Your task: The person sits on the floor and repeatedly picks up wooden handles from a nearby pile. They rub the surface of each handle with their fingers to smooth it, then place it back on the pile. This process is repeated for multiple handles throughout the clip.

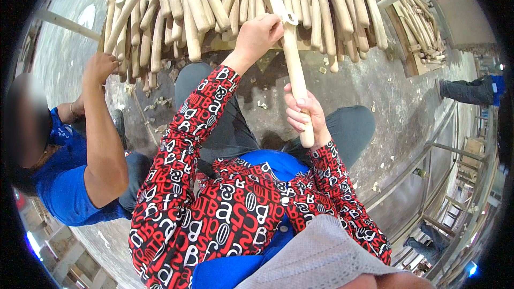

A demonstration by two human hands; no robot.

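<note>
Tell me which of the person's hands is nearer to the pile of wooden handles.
Left. The left hand grips the stick at the edge of the pile; the right hand holds the stick's lower end, apart from the pile.

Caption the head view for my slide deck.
Both hands grip a wooden handle, left hand high, right hand low, before a handle pile.

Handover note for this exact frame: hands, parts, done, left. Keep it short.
Left hand: closed around the upper part of the pale wooden handle, next to a small pale piece on it.
Right hand: fingers closed on the same handle near its lower end, above the lap.
Pile of wooden handles: stacked just ahead on the floor.
Co-worker's hand: at the pile's left edge.
Done: one handle out of the pile, in hand.
Left: the pile; I can't tell which are finished.
</note>
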